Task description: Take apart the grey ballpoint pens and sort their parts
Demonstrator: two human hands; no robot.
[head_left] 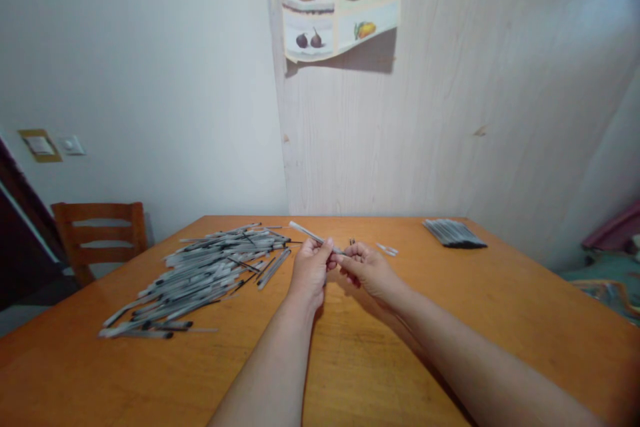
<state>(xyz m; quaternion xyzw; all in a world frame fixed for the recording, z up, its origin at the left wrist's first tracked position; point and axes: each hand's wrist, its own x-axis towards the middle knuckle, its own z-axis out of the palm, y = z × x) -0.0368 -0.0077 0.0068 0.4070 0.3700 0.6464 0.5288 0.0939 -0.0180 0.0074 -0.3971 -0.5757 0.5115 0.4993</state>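
Note:
A thin translucent pen-like tube (306, 232) slants up and to the left from between my hands, above the table. My left hand (313, 267) is closed on it, with thumb and fingers pinching its middle. At the tube's near end, the fingers of my right hand (364, 265) are pressed together; the exact end is hidden by them. To the left of my hands spreads a loose pile of similar tubes (200, 273), grey-white with black ends and mixed with thin black sticks. A small pair of dark pieces (352, 241) lies just behind my right hand.
A neat row of similar tubes (453, 233) with black ends lies at the table's back right. Small white pieces (387, 249) are near the middle. The wooden table (500, 320) meets a wall at the back. A wooden chair (103, 233) stands at the left.

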